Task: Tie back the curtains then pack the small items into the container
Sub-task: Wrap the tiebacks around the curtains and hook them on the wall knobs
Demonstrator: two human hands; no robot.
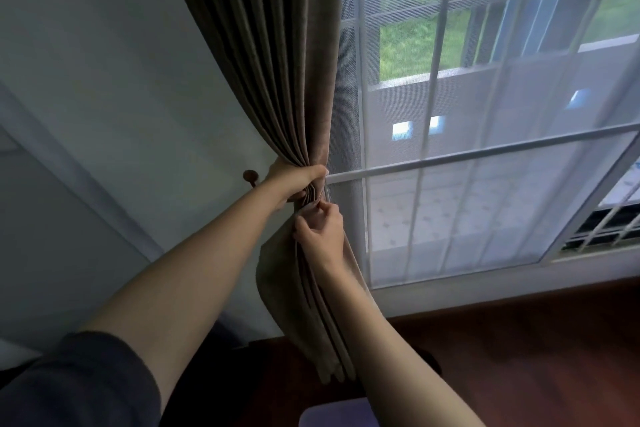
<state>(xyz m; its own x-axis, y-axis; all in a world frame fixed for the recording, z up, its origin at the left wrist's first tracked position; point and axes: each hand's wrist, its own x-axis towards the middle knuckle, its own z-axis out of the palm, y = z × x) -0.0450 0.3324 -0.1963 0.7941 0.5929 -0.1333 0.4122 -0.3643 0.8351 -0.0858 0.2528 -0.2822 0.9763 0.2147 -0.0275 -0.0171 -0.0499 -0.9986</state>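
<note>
Daylight is coming through the sheer-covered window (485,135) beside a pale wall. From the head view, the left hand (294,184) is clenching the gathered brown curtain (277,80) near the wall hook (250,177), while the right hand (320,232) is pinching folds just below. Keeping the bunch tight before looping it seems wise. No container is visible.

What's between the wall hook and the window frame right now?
In the head view, the gathered brown curtain sits between the wall hook and the window frame, bunched in the left hand; the right hand pinches it just below.
</note>
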